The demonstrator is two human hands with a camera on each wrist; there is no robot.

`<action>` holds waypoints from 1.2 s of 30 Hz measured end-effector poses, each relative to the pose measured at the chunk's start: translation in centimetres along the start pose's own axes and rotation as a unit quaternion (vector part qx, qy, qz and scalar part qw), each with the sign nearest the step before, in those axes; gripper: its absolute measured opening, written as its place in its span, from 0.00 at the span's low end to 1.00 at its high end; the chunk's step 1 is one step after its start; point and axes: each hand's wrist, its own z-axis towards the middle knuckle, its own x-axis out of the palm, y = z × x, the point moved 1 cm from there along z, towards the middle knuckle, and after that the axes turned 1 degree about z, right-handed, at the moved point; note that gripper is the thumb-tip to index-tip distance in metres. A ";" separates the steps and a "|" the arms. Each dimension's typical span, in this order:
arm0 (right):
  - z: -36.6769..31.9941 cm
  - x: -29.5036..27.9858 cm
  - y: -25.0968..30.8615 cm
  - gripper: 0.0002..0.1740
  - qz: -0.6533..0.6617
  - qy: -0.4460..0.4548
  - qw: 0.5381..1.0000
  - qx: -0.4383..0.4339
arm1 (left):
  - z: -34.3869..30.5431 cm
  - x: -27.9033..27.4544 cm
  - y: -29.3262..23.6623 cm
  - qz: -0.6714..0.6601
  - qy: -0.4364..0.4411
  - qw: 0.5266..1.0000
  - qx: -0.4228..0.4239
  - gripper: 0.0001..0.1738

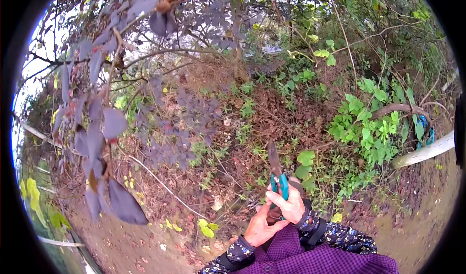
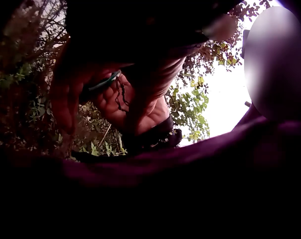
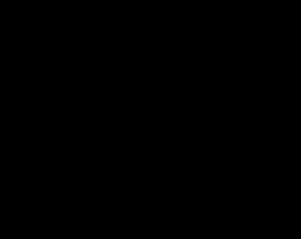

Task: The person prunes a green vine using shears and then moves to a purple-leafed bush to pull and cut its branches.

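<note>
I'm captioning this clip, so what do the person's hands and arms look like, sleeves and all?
The left hand and right hand are both bare, without gloves. The sleeves are dark with small, multicoloured flecks, and a black band sits around each sleeve near the wrist.

- Head view: bright, soft daylight, with the white sky (image 1: 46, 39) washed out behind foliage at upper left.
- Large, dusky-purple oval leaves (image 1: 115, 122) near the lens look shaded and greyish.
- Pale highlights lie on the bare left hand (image 1: 262, 229) and bare right hand (image 1: 291, 205); the teal-handled metal shears (image 1: 276, 170) have dull, brownish blades.
- Wide-lens distortion bends the margins; black rounds the corners, with blue fringing at left.
- Left wrist view: underexposed, glaring white at upper right, purple cloth (image 2: 205, 147) fading to black, a smooth grey oval blur (image 2: 277, 62) beside it.
- Right wrist view: wholly black.
</note>
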 end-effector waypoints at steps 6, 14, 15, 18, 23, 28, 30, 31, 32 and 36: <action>5.2 0.6 0.9 0.17 0.041 0.121 0.988 0.081 | 2.3 -2.1 -2.4 0.068 -0.102 0.992 0.016 0.30; 13.9 -4.3 2.6 0.18 0.162 0.104 0.966 0.171 | 10.7 -2.4 -8.4 0.153 -0.074 0.985 -0.030 0.37; 14.7 -5.6 3.0 0.16 0.169 0.098 0.955 0.224 | 11.3 -3.3 -11.9 0.284 -0.003 0.956 -0.073 0.32; 16.2 -9.7 3.1 0.14 0.182 0.128 0.934 0.279 | 12.7 -6.2 -16.3 0.182 -0.152 0.966 0.099 0.18; 17.7 -14.5 3.0 0.11 0.157 0.126 0.933 0.300 | 10.9 -10.5 -30.9 -0.074 -0.249 0.877 0.404 0.19; 18.2 -16.0 3.5 0.11 0.152 0.119 0.941 0.279 | 11.2 -8.4 -37.8 -0.357 -0.271 0.807 0.385 0.31; 18.4 -15.9 3.5 0.11 0.129 0.123 0.945 0.276 | 11.8 -9.5 -38.1 -0.302 -0.155 0.843 0.417 0.33; 18.4 -15.8 3.7 0.11 0.124 0.138 0.941 0.284 | 12.2 -9.6 -38.5 -0.321 -0.055 0.850 0.414 0.35; 18.2 -15.7 3.8 0.12 0.118 0.153 0.936 0.294 | 12.6 -9.5 -39.0 -0.338 0.046 0.848 0.406 0.36; 18.3 -15.1 3.7 0.12 0.088 0.204 0.927 0.302 | 12.1 -6.6 -42.3 -0.333 -0.007 0.845 0.418 0.39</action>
